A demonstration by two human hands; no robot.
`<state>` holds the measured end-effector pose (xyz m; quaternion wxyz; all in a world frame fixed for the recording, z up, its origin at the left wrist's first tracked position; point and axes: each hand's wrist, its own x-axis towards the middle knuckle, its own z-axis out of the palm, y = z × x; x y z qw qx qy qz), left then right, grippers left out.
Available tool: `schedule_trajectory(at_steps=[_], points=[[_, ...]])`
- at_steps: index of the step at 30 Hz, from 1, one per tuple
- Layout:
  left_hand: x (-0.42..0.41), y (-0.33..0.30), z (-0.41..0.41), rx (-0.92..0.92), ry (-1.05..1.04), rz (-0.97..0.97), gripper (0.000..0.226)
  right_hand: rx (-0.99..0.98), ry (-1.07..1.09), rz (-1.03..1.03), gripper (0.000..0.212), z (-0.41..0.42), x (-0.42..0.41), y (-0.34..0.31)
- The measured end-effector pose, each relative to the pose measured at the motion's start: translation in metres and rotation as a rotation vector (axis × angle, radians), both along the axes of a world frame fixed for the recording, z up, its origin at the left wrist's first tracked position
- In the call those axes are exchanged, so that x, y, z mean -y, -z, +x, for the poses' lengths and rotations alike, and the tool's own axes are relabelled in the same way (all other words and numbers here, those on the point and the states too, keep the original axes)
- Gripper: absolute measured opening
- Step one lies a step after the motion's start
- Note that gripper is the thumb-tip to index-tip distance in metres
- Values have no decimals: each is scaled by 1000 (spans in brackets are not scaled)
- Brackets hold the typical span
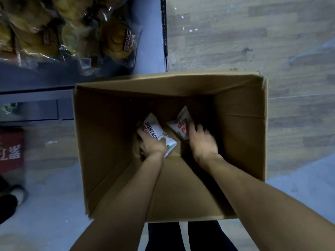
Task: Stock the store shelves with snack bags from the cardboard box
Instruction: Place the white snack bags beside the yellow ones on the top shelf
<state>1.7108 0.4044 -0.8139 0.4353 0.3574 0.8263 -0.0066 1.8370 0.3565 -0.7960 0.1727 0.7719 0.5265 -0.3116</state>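
An open cardboard box (101,134) stands on the floor below me, with both my arms reaching to its bottom. My left hand (153,144) grips a white snack bag (152,126) with red and black lettering, thumb over its front. A second white snack bag (180,124) lies to the right against the box floor. My right hand (201,140) lies on that bag's near edge with fingers bent over it; it is blurred, so whether it grips the bag is unclear.
A dark metal shelf (150,57) at the upper left holds clear bags of yellow pastry (116,40). A lower shelf edge (36,98) runs left of the box. A red carton (10,151) stands on the floor at the left. Wood-pattern floor (253,42) lies beyond the box.
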Motion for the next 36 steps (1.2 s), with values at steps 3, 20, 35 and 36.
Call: schedule_trajectory(at_steps=[3,20,35,36], points=[[-12,-1,-11,81,-149,54,83,-210,357,34,50,14,-11,-10],[-13,4,-10,-78,577,151,70,-120,90,-111,73,1,-16,11],[-35,-27,1,-283,689,79,57,-125,456,94,72,7,-20,-10],[-33,-36,-2,-267,677,94,56,-128,454,117,72,6,-19,-18]])
